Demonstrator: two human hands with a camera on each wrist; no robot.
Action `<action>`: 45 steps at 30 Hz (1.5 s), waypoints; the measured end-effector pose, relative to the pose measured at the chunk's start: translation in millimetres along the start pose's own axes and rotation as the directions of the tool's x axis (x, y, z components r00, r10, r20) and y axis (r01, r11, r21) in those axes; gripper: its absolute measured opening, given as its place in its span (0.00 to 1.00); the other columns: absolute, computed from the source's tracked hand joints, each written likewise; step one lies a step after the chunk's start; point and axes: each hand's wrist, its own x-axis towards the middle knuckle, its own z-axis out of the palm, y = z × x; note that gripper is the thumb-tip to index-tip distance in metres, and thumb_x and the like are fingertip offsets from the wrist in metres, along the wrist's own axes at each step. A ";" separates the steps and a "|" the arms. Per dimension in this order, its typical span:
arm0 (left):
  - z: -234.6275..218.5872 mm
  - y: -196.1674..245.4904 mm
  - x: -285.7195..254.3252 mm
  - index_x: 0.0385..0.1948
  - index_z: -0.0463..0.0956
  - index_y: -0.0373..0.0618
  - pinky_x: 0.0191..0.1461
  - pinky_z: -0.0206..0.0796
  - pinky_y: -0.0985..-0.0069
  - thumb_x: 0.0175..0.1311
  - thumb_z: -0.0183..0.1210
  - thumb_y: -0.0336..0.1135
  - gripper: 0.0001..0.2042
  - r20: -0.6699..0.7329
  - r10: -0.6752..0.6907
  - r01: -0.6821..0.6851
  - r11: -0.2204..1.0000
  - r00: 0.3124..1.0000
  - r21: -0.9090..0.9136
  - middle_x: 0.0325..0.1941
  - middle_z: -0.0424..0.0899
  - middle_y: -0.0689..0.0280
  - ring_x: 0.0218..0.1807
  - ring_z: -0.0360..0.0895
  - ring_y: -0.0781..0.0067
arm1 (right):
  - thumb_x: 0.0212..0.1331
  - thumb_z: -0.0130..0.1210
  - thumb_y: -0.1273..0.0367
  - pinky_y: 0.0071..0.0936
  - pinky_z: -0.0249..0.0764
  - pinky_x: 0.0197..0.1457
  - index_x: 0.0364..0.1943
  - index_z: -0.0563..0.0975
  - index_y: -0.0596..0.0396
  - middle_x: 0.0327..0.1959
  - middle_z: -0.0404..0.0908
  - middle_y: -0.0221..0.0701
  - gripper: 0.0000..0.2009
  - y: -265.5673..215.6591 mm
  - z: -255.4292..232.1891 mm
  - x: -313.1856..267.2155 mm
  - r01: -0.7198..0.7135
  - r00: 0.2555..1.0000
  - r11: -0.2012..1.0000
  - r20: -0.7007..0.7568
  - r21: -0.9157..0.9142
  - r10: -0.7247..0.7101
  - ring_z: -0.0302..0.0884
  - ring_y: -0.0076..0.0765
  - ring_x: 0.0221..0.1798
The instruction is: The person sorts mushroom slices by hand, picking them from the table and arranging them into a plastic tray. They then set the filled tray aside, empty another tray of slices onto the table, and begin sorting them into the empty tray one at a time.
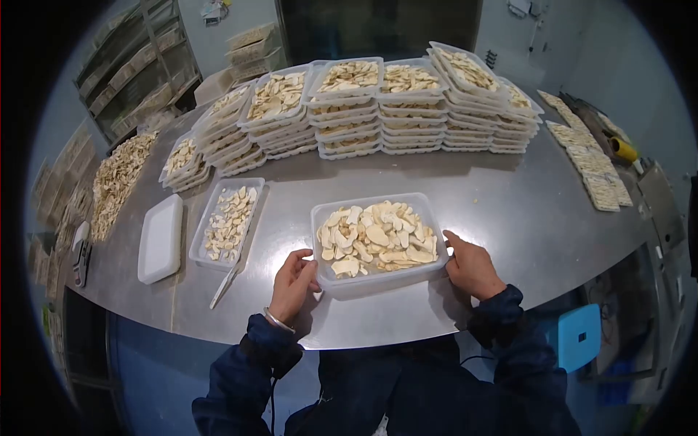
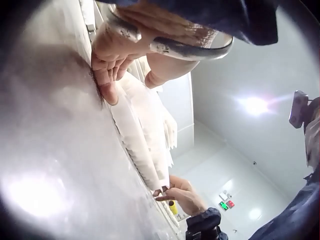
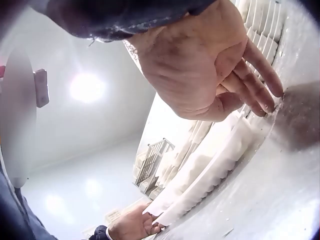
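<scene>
A clear plastic tray (image 1: 376, 240) heaped with pale dried slices (image 1: 378, 236) sits at the near edge of the steel table (image 1: 509, 211), right in front of the person. The left hand (image 1: 293, 282) curls its fingers round the tray's left end; the right hand (image 1: 470, 265) rests straighter fingers against the right end. The tray looks light, thin-walled and bendy, and the slices brittle, so the two short rims seem the safest places to hold it.

Tray (image 1: 378, 272) between hands; stacked trays (image 1: 378, 120) behind

Dim fisheye — ceiling-lamp glare, blur
</scene>
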 end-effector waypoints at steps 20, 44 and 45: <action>-0.3 22.0 10.7 0.48 0.72 0.38 0.30 0.68 0.87 0.65 0.58 0.33 0.14 0.047 -0.078 0.073 0.994 0.996 0.085 0.35 0.78 0.68 0.30 0.73 0.86 | 0.56 0.45 0.74 0.37 0.76 0.43 0.58 0.69 0.61 0.43 0.82 0.45 0.22 19.4 -6.7 6.1 0.090 0.996 0.986 0.000 0.142 -0.091 0.82 0.49 0.36; -57.0 45.2 42.1 0.35 0.78 0.39 0.33 0.67 0.88 0.63 0.57 0.29 0.05 -0.167 0.044 -0.077 0.977 0.985 -0.196 0.29 0.79 0.70 0.27 0.73 0.85 | 0.60 0.50 0.68 0.21 0.71 0.29 0.41 0.77 0.61 0.25 0.78 0.28 0.11 19.2 -6.3 57.0 -0.282 0.930 0.817 0.353 0.503 0.103 0.75 0.22 0.25; -63.9 50.6 46.0 0.34 0.77 0.39 0.32 0.66 0.88 0.63 0.57 0.29 0.04 -0.181 0.076 -0.111 0.975 0.980 -0.191 0.28 0.78 0.71 0.26 0.72 0.86 | 0.59 0.51 0.68 0.20 0.69 0.28 0.38 0.76 0.61 0.23 0.76 0.27 0.10 17.9 -1.6 60.7 -0.291 0.931 0.827 0.341 0.482 0.129 0.73 0.21 0.24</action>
